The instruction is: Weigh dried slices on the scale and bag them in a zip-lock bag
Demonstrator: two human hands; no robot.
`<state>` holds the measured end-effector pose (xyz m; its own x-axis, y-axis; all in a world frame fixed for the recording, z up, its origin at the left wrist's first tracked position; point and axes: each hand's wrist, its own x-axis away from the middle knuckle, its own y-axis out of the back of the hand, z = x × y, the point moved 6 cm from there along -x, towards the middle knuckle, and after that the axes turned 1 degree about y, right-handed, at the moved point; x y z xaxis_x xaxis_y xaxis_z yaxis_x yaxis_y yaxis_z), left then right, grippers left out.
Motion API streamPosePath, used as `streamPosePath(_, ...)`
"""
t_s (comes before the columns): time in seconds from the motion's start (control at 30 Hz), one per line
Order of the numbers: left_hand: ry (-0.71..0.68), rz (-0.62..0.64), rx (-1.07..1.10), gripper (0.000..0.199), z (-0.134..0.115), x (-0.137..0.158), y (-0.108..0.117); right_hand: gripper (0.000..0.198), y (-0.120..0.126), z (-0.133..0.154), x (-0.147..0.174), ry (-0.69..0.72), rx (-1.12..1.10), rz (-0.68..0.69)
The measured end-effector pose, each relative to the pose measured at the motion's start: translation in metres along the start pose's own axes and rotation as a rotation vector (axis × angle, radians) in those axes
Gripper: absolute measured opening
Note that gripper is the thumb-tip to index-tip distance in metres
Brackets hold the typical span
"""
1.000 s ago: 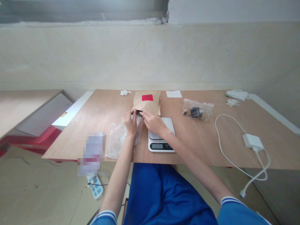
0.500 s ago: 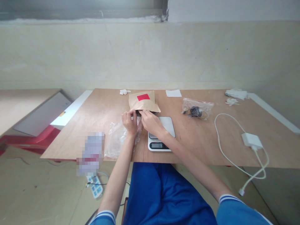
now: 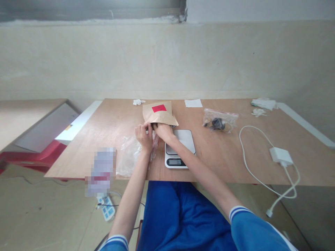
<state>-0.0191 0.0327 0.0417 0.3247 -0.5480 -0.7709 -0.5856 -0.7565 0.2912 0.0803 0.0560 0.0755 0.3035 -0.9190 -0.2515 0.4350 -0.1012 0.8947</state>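
Observation:
A brown paper bag point(image 3: 159, 116) with a red label lies at the middle back of the table, its mouth facing me. My left hand point(image 3: 144, 136) pinches the near edge of the opening. Inside the mouth are the fingers of my right hand point(image 3: 163, 131), hidden by the paper, so what they touch cannot be seen. Under my right wrist stands a white kitchen scale point(image 3: 183, 141) with a small lit display. Clear plastic bags point(image 3: 128, 157) lie flat beside my left forearm.
A zip bag with dark items point(image 3: 218, 121) lies right of the scale. Farther right is a white power adapter point(image 3: 281, 156) with its cable hanging over the table edge. White paper point(image 3: 193, 103) lies at the back; a power strip point(image 3: 106, 209) is on the floor.
My right hand has pushed deeper into the paper bag, its fingers now out of sight. My left hand has stayed at the bag's edge.

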Motion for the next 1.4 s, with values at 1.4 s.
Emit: streamPosePath(1.4, 0.009, 0.015, 0.030, 0.021, 0.004, -0.001, -0.001, 0.030, 0.009, -0.004, 0.075, -0.038, -0.461, -0.278)
